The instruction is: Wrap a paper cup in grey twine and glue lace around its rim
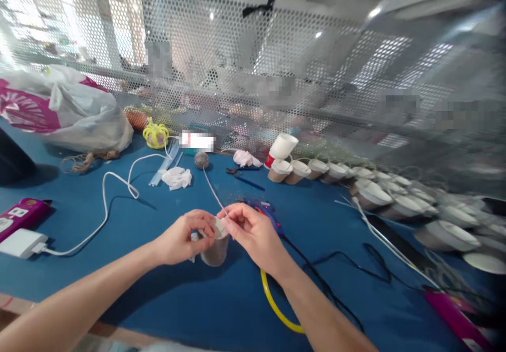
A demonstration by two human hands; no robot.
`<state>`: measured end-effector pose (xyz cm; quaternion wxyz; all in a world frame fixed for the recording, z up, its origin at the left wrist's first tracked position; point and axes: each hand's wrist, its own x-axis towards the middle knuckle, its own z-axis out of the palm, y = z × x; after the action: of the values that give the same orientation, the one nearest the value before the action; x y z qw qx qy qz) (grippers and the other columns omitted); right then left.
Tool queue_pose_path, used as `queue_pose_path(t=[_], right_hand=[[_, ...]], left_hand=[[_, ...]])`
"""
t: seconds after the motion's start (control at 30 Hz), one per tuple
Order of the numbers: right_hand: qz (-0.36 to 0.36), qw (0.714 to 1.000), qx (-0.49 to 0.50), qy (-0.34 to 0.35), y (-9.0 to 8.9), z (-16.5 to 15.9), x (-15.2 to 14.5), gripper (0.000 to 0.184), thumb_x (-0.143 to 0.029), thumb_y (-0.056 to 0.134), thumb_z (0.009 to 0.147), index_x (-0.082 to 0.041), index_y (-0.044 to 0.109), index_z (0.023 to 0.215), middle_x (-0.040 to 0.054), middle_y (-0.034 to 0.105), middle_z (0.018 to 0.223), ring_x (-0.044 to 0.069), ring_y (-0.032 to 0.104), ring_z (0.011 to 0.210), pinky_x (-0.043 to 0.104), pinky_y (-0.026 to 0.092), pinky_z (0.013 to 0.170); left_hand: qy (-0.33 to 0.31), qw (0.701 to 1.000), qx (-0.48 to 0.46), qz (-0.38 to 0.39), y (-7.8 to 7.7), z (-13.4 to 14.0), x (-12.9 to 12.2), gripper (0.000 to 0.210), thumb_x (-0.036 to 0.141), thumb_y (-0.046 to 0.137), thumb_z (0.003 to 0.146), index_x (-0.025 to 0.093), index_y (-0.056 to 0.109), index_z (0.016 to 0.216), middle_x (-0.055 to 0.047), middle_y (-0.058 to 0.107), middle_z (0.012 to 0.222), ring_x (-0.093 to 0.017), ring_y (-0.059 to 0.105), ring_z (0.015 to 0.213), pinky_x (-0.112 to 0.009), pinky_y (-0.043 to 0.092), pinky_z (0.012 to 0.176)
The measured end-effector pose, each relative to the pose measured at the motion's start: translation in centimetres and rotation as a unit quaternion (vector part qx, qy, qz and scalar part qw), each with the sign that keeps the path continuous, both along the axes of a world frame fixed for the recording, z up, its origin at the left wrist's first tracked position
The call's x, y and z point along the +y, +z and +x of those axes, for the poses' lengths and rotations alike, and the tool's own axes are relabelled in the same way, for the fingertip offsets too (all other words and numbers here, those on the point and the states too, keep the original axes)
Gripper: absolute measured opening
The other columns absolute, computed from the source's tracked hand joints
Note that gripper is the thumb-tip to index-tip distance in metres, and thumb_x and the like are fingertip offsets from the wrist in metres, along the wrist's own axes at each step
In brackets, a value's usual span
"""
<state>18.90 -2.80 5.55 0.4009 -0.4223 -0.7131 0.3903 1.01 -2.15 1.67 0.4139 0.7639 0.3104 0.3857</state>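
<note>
A small grey-brown cup (214,252) with a pale rim is between my hands over the blue table. My left hand (188,236) is closed on its left side, fingers curled at the rim. At the rim's right side, my right hand (249,228) pinches a thin grey cord (213,191). From there the cord runs up and away to a grey ball of cord (201,160). A blue glue gun (265,209) lies just behind my right hand, partly covered by it. Something white shows beside the cup, mostly hidden by my left fingers.
Rows of similar cups (371,194) line the right side. Pliers (241,173) and crumpled white tissue (177,178) lie ahead. Left are a plastic bag (79,109), a magenta power strip (27,215) and a white cable (105,199). A perforated metal screen (221,41) borders the back.
</note>
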Motion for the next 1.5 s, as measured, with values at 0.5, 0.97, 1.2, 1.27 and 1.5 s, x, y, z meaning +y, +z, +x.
queue_pose_path(t=[0.5, 0.97, 1.2, 1.27, 1.5], right_hand=[[-0.026, 0.967, -0.253, 0.022, 0.2, -5.4, 7.1, 0.011, -0.019, 0.061, 0.072, -0.016, 0.058, 0.062, 0.0005, 0.063, 0.059, 0.013, 0.057, 0.055, 0.022, 0.041, 0.053], [-0.069, 0.845, -0.500, -0.179, -2.1, 7.0, 3.8, 0.024, -0.032, 0.055, 0.081, -0.012, 0.065, 0.090, 0.0133, 0.069, 0.093, 0.023, 0.065, 0.087, 0.026, 0.044, 0.071], [-0.108, 0.790, -0.551, -0.245, -2.6, 7.1, 4.8, 0.030, -0.023, 0.047, 0.087, -0.003, 0.060, 0.106, 0.0241, 0.059, 0.110, 0.031, 0.054, 0.109, 0.038, 0.042, 0.087], [-0.136, 0.784, -0.553, -0.246, -2.7, 7.6, 5.5, 0.028, -0.024, 0.052, 0.087, -0.006, 0.059, 0.107, 0.0197, 0.059, 0.112, 0.028, 0.055, 0.107, 0.041, 0.044, 0.087], [-0.184, 0.823, -0.469, -0.262, -4.0, 8.8, 7.0, 0.029, -0.024, 0.058, 0.083, -0.009, 0.056, 0.109, 0.0125, 0.063, 0.103, 0.022, 0.061, 0.091, 0.037, 0.050, 0.077]], left_hand=[[0.045, 0.997, 0.048, -0.045, 0.3, 0.4, -0.7, 0.013, 0.015, 0.056, 0.071, 0.014, 0.062, 0.059, -0.005, 0.063, 0.071, -0.017, 0.057, 0.075, -0.028, 0.045, 0.075], [0.044, 0.995, 0.028, -0.088, 0.3, 0.2, -0.7, 0.011, 0.018, 0.057, 0.072, 0.014, 0.064, 0.063, -0.007, 0.063, 0.079, -0.019, 0.058, 0.090, -0.027, 0.044, 0.077], [0.043, 0.995, 0.018, -0.093, -0.1, 0.2, -0.5, 0.010, 0.017, 0.057, 0.072, 0.014, 0.063, 0.064, -0.006, 0.063, 0.076, -0.019, 0.058, 0.086, -0.028, 0.044, 0.077], [0.041, 0.994, 0.018, -0.099, -0.2, 0.1, -0.5, 0.009, 0.017, 0.057, 0.072, 0.014, 0.063, 0.065, -0.006, 0.063, 0.074, -0.019, 0.058, 0.087, -0.028, 0.044, 0.077], [0.030, 0.994, 0.016, -0.108, -0.1, 0.1, -0.4, 0.010, 0.018, 0.058, 0.073, 0.014, 0.063, 0.066, -0.006, 0.062, 0.074, -0.019, 0.057, 0.089, -0.030, 0.044, 0.082]])
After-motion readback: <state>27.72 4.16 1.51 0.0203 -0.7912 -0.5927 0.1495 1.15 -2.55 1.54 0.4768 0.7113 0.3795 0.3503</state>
